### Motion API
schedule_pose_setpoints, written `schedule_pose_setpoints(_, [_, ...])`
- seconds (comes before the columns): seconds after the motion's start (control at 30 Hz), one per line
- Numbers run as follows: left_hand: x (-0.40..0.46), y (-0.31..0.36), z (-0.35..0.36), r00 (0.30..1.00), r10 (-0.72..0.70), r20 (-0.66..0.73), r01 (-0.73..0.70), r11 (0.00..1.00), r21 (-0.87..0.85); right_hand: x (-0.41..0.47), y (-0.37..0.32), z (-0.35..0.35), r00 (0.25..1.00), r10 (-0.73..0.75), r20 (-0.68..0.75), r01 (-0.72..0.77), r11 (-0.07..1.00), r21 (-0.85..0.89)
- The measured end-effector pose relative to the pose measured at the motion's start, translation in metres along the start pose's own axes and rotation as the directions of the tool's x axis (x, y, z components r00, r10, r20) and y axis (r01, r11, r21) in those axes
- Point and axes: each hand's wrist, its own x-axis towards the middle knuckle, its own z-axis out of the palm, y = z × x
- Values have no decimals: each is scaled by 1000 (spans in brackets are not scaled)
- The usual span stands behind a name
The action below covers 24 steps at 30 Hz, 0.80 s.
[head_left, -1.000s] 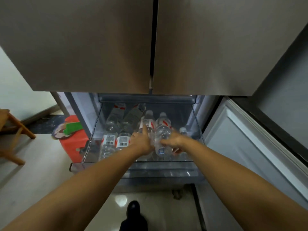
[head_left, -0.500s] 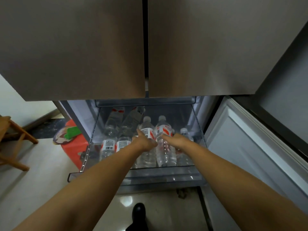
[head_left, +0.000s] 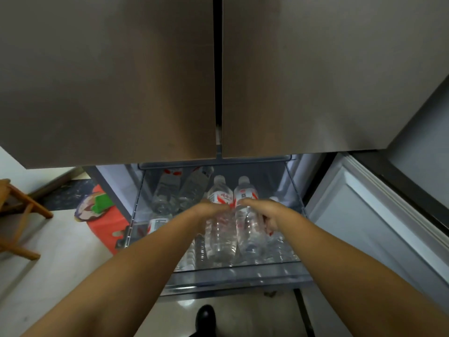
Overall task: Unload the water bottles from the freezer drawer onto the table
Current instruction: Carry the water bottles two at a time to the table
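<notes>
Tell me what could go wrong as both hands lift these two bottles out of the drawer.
The left hand and right hand each grip one upright bottle; a frosty, slick one might slip. Lying bottles beside them could roll. The closed upper doors overhang, so a raised cap may knock them.

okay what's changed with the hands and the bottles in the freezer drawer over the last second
Each hand now grips one upright bottle: the left hand the left bottle, the right hand the right bottle. Both bottles look slightly raised. The freezer drawer stays open, other bottles unmoved.
</notes>
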Motion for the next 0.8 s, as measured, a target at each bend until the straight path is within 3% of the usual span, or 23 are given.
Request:
schedule_pose_setpoints(0.17, [-37, 20, 2, 986, 17, 169, 4, 993, -121, -29, 3, -17, 994, -41, 100, 22, 982, 185])
schedule_pose_setpoints(0.5, [-97, 16, 31, 950, 116, 290, -17, 947, -321, -100, 32, -34, 972, -186, 143, 111, 901, 419])
schedule_pose_setpoints(0.67, [-116, 7, 54, 936, 220, 274, -112, 927, -359, -132, 61, -38, 975, -220, 14, 184, 846, 501])
schedule_pose_setpoints(0.8, [-134, 13, 75, 882, 348, 318, -265, 924, -274, -154, 83, -40, 931, -266, -248, 349, 849, 396])
